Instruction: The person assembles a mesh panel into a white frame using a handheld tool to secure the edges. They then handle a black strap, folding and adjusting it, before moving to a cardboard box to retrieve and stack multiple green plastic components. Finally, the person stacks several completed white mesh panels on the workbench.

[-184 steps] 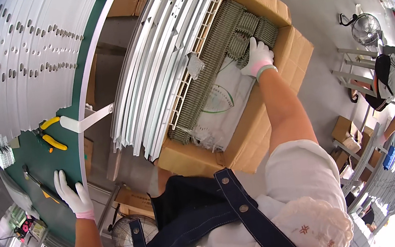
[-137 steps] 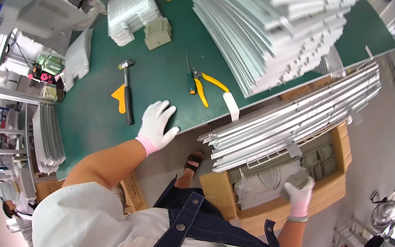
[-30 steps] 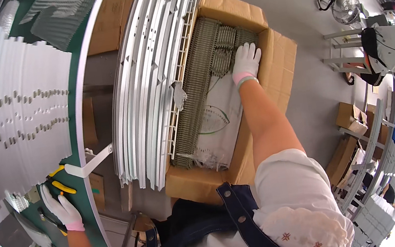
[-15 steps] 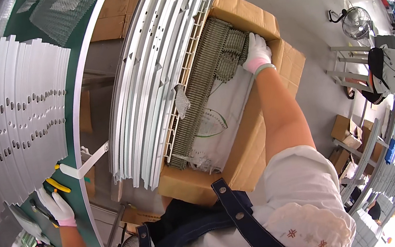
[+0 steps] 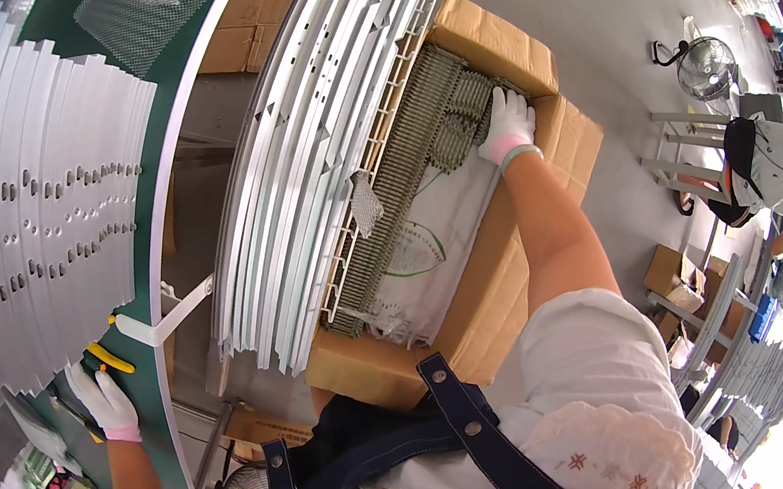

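Note:
My left hand (image 5: pixel 106 403), in a white glove with a pink cuff, lies with its fingers stretched out on the green tabletop (image 5: pixel 148 399). Its fingertips reach the near ends of a row of slotted white metal strips (image 5: pixel 27 216). Beside it is a tool with yellow handles (image 5: pixel 110 359); a dark tool lies partly beneath the hand. My right hand (image 5: pixel 507 125), gloved alike, reaches into an open cardboard box (image 5: pixel 484 332). Its fingers are extended and apart over grey-green ribbed, coil-like metal pieces (image 5: pixel 461 130) at the far end. White plastic sheeting (image 5: pixel 422 250) covers the box's middle.
Long white metal profiles (image 5: pixel 299 157) stand stacked between table and box, along a wire rack (image 5: pixel 340 267). A white bracket (image 5: pixel 162 322) juts from the table edge. Metal mesh (image 5: pixel 145 19) lies at the table's far end. A fan (image 5: pixel 705 68) stands right.
The view has shifted slightly. My right hand has moved a little nearer, over the ribbed metal pieces. My left hand stays by the strip ends, almost unmoved.

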Demonstrator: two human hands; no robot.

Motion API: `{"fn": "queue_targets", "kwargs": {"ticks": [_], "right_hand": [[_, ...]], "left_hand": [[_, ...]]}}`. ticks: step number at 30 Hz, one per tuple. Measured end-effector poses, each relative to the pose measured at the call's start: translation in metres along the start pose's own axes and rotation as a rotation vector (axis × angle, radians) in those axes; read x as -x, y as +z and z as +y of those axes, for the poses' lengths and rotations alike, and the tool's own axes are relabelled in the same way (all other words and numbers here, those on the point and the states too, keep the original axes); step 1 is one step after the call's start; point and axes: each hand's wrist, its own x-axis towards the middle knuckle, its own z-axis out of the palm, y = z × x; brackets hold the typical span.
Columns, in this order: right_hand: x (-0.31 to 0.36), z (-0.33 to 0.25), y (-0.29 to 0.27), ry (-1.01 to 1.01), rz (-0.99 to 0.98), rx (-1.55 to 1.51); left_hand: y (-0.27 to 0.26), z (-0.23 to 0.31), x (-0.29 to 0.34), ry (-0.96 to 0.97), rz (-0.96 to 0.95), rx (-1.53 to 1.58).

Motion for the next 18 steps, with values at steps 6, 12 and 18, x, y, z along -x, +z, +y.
{"fn": "queue_targets", "kwargs": {"ticks": [6, 12, 18], "right_hand": [[-0.003, -0.003, -0.026, -0.038, -0.336, 0.038], [-0.011, 0.008, -0.015, -0.1, -0.282, -0.022], [0.001, -0.004, -0.041, -0.049, -0.309, 0.034]], "left_hand": [[-0.001, 0.005, 0.001, 0.046, 0.049, 0.009], [0.0, 0.002, 0.0, 0.026, 0.021, 0.041], [-0.003, 0.005, -0.006, 0.042, 0.019, 0.042]]}}
